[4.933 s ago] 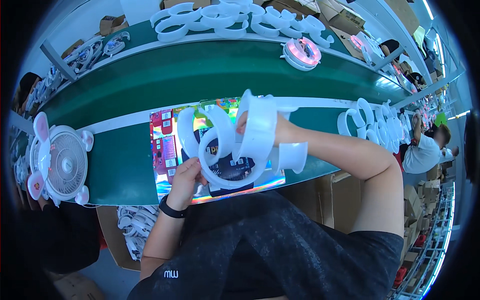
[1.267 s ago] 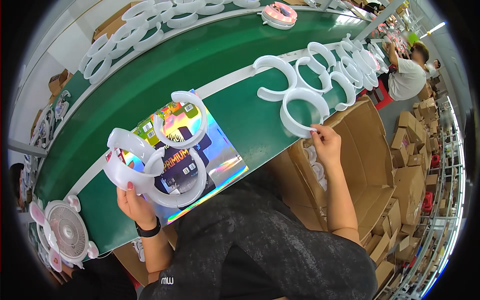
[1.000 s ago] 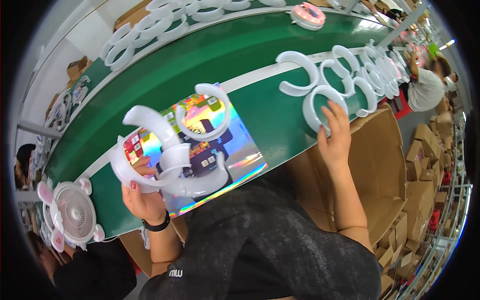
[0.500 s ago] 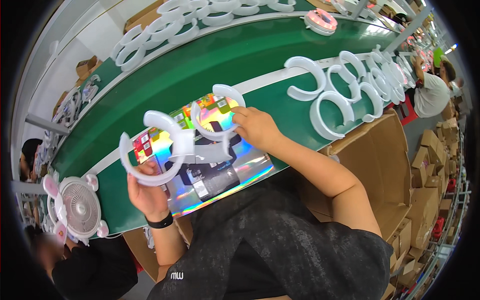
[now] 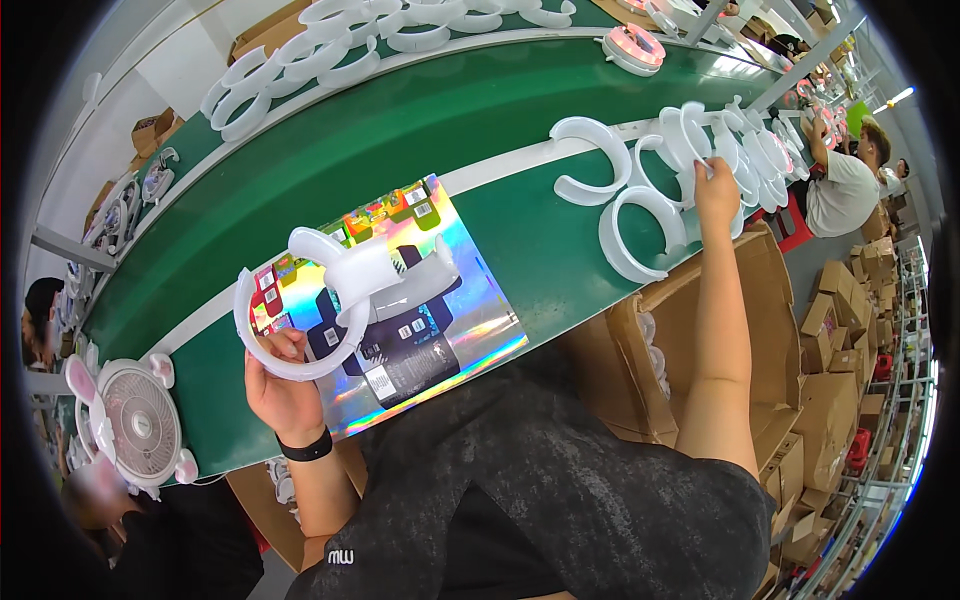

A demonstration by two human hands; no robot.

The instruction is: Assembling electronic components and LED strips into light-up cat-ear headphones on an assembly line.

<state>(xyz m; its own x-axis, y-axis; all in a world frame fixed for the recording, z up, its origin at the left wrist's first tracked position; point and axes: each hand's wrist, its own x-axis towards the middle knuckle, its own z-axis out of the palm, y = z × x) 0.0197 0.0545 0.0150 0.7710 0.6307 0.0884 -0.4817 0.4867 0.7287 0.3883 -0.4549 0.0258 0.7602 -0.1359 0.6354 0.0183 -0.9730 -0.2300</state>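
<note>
My left hand (image 5: 283, 385) grips a white plastic assembly (image 5: 345, 300) of curved ring parts, held over a shiny holographic printed sheet (image 5: 440, 330) that lies on the green bench (image 5: 400, 150). My right hand (image 5: 716, 192) is stretched far to the right and rests its fingers on a row of white C-shaped rings (image 5: 640, 215) standing at the bench's near edge. Whether it has closed around one of them cannot be made out.
A white fan with pink ears (image 5: 135, 420) stands at the left end of the bench. More white rings (image 5: 340, 45) line the far side, with a pink-lit round unit (image 5: 632, 48). Open cardboard boxes (image 5: 770, 330) sit below right. Another person (image 5: 840, 180) works at far right.
My right hand has left the assembly and reached right to the row of rings. My left hand still holds the assembly, now lower over the sheet.
</note>
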